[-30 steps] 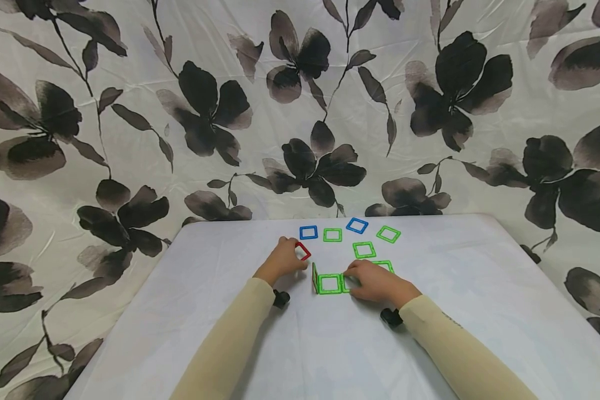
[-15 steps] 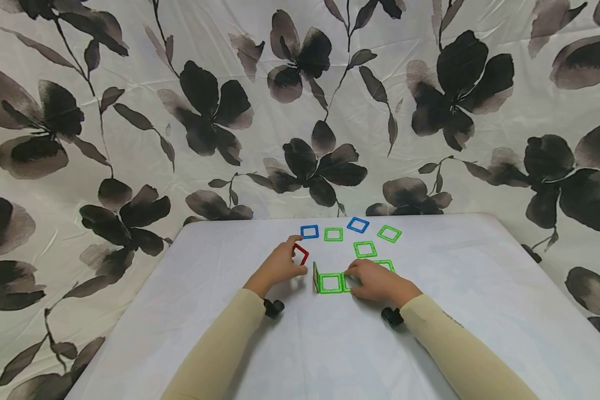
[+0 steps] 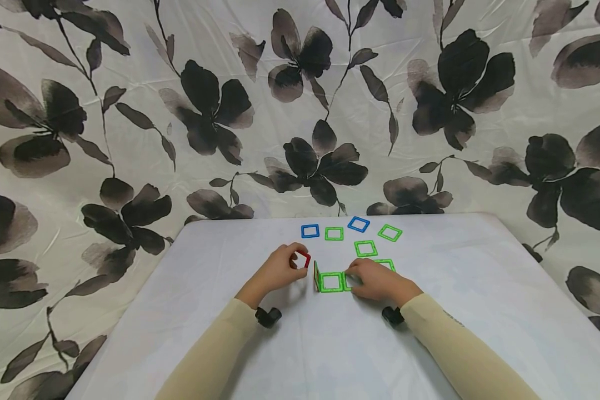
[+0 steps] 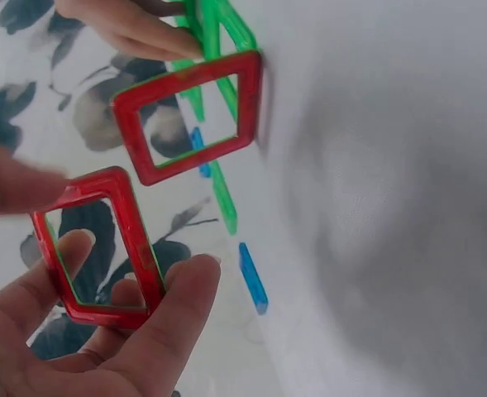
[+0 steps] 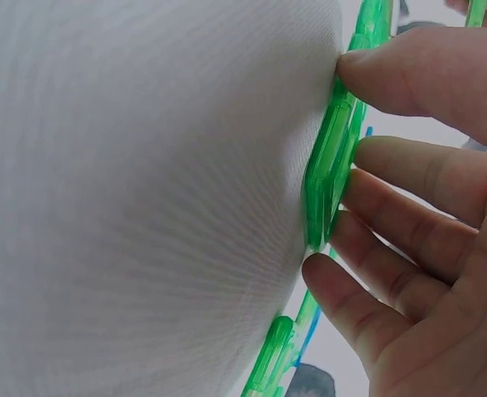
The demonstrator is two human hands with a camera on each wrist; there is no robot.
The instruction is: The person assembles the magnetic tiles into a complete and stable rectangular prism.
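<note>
My left hand (image 3: 280, 268) holds a red square magnetic tile (image 4: 131, 236) by its edges, raised off the table and tilted, thumb on one side and fingers on the other. Just right of it, a second red-faced tile (image 4: 247, 91) stands upright at the left end of a flat green magnetic tile (image 3: 331, 282). My right hand (image 3: 380, 279) holds the adjoining green tile (image 5: 330, 169) down on the table, thumb and fingertips along its edges. In the head view that hand covers most of it. The two red tiles are apart.
Behind the hands lie loose tiles: a blue one (image 3: 310, 231), a green one (image 3: 334, 233), a tilted blue one (image 3: 358, 224) and several more green ones (image 3: 390, 233). The white table (image 3: 325, 344) ends at a floral cloth (image 3: 210, 111).
My left hand has drawn back slightly to the left and turned the red tile, which now shows more edge-on in the head view. The right hand stays in place.
</note>
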